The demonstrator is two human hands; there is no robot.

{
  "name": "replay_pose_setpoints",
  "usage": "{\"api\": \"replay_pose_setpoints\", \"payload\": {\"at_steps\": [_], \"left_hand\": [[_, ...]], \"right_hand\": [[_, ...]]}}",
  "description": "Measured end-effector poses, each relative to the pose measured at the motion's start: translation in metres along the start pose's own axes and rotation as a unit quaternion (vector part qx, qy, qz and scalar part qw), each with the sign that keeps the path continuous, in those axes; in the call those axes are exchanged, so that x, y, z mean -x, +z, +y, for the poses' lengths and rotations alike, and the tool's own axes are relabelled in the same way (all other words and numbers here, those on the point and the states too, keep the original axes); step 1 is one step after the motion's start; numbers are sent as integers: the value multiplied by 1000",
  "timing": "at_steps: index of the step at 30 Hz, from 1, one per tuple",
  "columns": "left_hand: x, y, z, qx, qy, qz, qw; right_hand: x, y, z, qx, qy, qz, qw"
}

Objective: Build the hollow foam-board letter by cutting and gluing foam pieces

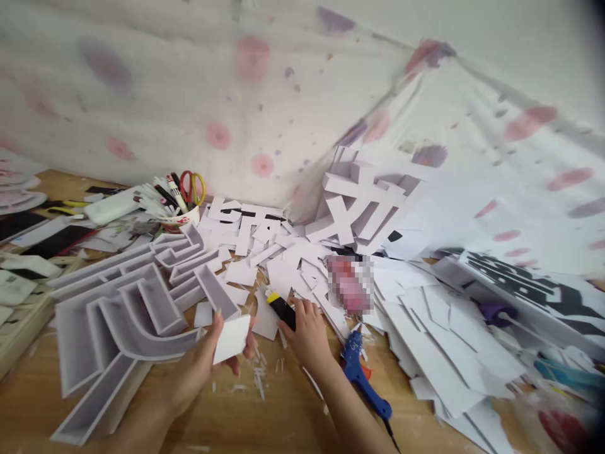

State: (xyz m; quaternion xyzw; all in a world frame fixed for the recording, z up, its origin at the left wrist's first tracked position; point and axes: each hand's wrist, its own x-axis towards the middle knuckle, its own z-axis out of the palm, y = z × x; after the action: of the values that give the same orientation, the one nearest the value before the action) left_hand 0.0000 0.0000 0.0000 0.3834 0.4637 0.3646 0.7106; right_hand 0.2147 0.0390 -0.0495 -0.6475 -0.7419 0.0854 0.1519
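Note:
My left hand pinches a small white board piece by its edges, thumb on one side and fingers on the other. To its right, my right hand is closed around the rear end of a black and yellow utility knife, which points up and to the left over the white scraps. Whether its blade is out cannot be made out. Left of my left hand lies a large hollow white letter-like frame with upright walls. A blue glue gun rests on the table right of my right forearm.
White offcuts cover the middle of the wooden table. Stacked white sheets lie at right. White built-up characters lean at the back. A cup holds pens and scissors. A pixelated pink thing lies near the glue gun.

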Motion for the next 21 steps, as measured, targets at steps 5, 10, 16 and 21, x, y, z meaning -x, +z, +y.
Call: {"api": "replay_pose_setpoints", "payload": {"at_steps": [5,10,16,21], "left_hand": [[4,-39,29,-212,31,166,963],[-3,-56,45,-254,57,195,946],[-12,-35,47,-282,34,165,945],[-17,-31,44,-234,57,162,957]], "right_hand": [[1,0,-7,-52,-26,27,998],[1,4,-4,-64,-17,23,998],[2,7,0,-53,18,1,998],[3,7,-2,-41,34,-23,998]]}}
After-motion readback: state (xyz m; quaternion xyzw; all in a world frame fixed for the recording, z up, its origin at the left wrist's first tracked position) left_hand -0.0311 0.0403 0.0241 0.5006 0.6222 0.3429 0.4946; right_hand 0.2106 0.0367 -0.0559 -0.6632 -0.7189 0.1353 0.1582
